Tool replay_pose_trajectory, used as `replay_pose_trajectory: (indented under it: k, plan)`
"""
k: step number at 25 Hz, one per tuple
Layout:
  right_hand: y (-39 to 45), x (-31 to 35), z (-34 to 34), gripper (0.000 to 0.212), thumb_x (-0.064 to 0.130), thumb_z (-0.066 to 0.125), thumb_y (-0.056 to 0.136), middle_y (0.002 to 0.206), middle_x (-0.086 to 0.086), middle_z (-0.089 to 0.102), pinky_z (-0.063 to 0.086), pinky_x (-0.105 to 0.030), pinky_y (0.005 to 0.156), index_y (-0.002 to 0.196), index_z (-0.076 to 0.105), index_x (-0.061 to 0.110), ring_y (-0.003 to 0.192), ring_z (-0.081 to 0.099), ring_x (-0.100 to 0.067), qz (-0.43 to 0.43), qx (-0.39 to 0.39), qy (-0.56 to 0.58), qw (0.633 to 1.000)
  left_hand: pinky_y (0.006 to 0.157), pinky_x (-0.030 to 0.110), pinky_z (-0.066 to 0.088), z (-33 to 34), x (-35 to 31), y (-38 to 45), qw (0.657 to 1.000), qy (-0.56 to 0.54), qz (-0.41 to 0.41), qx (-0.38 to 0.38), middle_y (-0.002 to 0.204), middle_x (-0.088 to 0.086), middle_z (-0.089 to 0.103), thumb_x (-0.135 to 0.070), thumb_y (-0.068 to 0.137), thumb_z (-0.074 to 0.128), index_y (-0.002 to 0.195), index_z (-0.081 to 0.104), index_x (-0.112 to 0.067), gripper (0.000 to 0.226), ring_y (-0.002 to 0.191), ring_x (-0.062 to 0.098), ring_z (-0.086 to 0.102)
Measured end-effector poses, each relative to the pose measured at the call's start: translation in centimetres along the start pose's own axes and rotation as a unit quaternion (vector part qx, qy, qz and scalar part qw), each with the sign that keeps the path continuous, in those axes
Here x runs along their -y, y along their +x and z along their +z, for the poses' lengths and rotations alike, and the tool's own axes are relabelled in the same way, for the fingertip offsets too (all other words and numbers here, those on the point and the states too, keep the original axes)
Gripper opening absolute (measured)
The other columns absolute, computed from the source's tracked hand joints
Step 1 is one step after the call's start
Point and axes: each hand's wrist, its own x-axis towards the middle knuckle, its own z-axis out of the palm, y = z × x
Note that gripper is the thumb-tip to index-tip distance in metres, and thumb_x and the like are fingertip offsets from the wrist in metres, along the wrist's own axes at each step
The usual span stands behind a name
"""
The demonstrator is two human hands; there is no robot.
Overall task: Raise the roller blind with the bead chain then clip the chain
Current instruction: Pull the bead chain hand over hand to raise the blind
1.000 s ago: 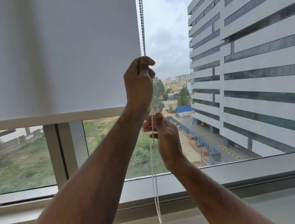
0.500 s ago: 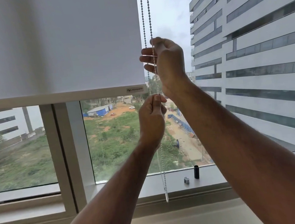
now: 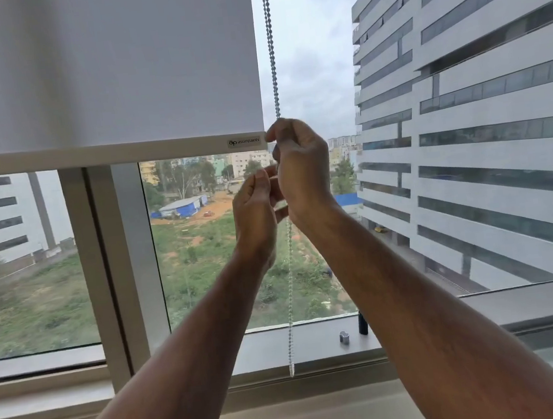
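Beside the right edge of the blind (image 3: 100, 67) hangs the chain (image 3: 270, 44), running straight down past the sill. Right hand (image 3: 303, 168) is closed around the chain just at the level of the blind's bottom bar (image 3: 90, 156). Left hand (image 3: 255, 211) is a little lower, touching the right one, with fingers loosely curled; I cannot tell if it grips the chain. Below both hands the chain ends in front of the sill (image 3: 311, 346), with its end just under the sill's lower edge.

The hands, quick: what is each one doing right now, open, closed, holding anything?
Left hand: fingers loosely curled, open beside the bead chain; no grip visible.
Right hand: closed on the bead chain, just under the blind's bottom rail.
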Motion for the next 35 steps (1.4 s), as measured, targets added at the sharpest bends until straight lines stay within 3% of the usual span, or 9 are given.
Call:
replay_pose_trajectory:
  k: [3,6,11,15,21,25,29,31,35]
  plan:
    - [-1.8,-1.4,-0.6,0.031,0.022,0.05,0.107,0.065,0.008,0.067,0.047,-0.026,0.05,0.083,0.07,0.018,0.057,0.059,-0.007,0.01,0.016,0.029,0.999,0.065,0.029,0.059,0.6,-2.8,2.1,0.999,-0.021,0.022,-0.014,0.09,0.004,0.079,-0.026,0.113,0.036,0.108,0.074,-0.015,0.04,0.085,0.019,0.077]
    - [-3.4,-2.7,-1.3,0.032,0.021,0.049,0.108,0.062,0.009,0.054,0.038,-0.024,0.053,0.084,0.069,0.014,0.056,0.044,-0.005,-0.002,0.017,0.003,1.0,0.074,0.034,0.064,1.5,-5.6,3.9,0.998,-0.039,0.04,0.005,0.097,0.01,0.08,-0.026,0.114,0.034,0.113,0.07,-0.01,0.04,0.098,0.028,0.079]
    - [-6.7,-5.2,-2.3,0.031,0.017,0.048,0.108,0.064,0.003,0.045,0.035,-0.027,0.058,0.085,0.065,0.005,0.059,0.039,-0.007,0.036,0.032,0.001,0.999,0.058,0.027,0.058,3.6,-8.9,5.4,0.997,-0.019,0.061,0.032,0.088,0.004,0.081,-0.026,0.113,0.038,0.111,0.071,-0.013,0.036,0.076,0.019,0.079]
    - [-9.1,-6.9,-2.8,0.031,0.013,0.047,0.108,0.062,0.007,0.043,0.033,-0.021,0.055,0.082,0.065,0.009,0.056,0.037,-0.005,0.063,0.05,0.02,0.997,0.041,0.021,0.027,4.3,-8.3,5.4,0.996,0.011,0.082,0.025,0.062,-0.003,0.048,-0.02,0.112,0.043,0.104,0.07,-0.013,0.03,0.042,0.007,0.034]
    - [-9.7,-8.4,-4.3,0.04,0.03,0.042,0.11,0.062,-0.004,0.06,0.039,-0.022,0.049,0.099,0.069,0.003,0.051,0.053,-0.011,0.153,0.093,0.096,0.979,0.041,0.018,0.019,4.0,-5.7,3.2,0.995,-0.004,0.099,0.022,0.052,-0.009,0.036,-0.012,0.112,0.039,0.084,0.061,-0.017,0.036,0.04,0.007,0.02]
    - [-6.6,-6.5,-4.0,0.044,0.041,0.037,0.11,0.08,0.005,0.079,0.052,-0.033,0.073,0.097,0.072,0.018,0.074,0.074,-0.009,0.153,0.036,0.088,0.984,0.042,0.019,0.021,2.9,-3.7,1.8,0.996,0.018,0.089,0.015,0.051,-0.012,0.038,-0.013,0.112,0.041,0.084,0.061,-0.017,0.035,0.041,0.007,0.023]
    - [-1.7,-2.1,-2.8,0.042,0.037,0.037,0.11,0.102,-0.007,0.079,0.058,-0.04,0.085,0.11,0.07,0.01,0.1,0.076,-0.028,0.101,0.025,0.12,0.987,0.037,0.013,0.031,1.8,-1.5,0.5,0.996,0.006,0.086,0.018,0.047,-0.014,0.049,-0.011,0.112,0.04,0.085,0.061,-0.013,0.034,0.035,-0.003,0.039]
    - [0.6,0.3,-2.0,0.04,0.033,0.038,0.111,0.109,-0.012,0.078,0.058,-0.039,0.084,0.117,0.067,0.007,0.105,0.075,-0.031,0.087,0.041,0.129,0.987,0.036,0.014,0.026,1.5,-0.5,0.0,0.997,0.007,0.074,0.014,0.045,-0.013,0.044,-0.012,0.112,0.04,0.084,0.062,-0.014,0.036,0.035,-0.002,0.032]
    - [3.7,3.9,-0.4,0.029,0.016,0.037,0.11,0.102,-0.013,0.078,0.058,-0.036,0.076,0.119,0.063,0.007,0.084,0.078,-0.023,0.074,0.085,0.132,0.985,0.038,0.019,0.017,1.0,1.4,-1.4,0.999,0.018,0.049,0.005,0.053,-0.006,0.035,-0.011,0.112,0.041,0.082,0.061,-0.016,0.036,0.04,0.005,0.023]
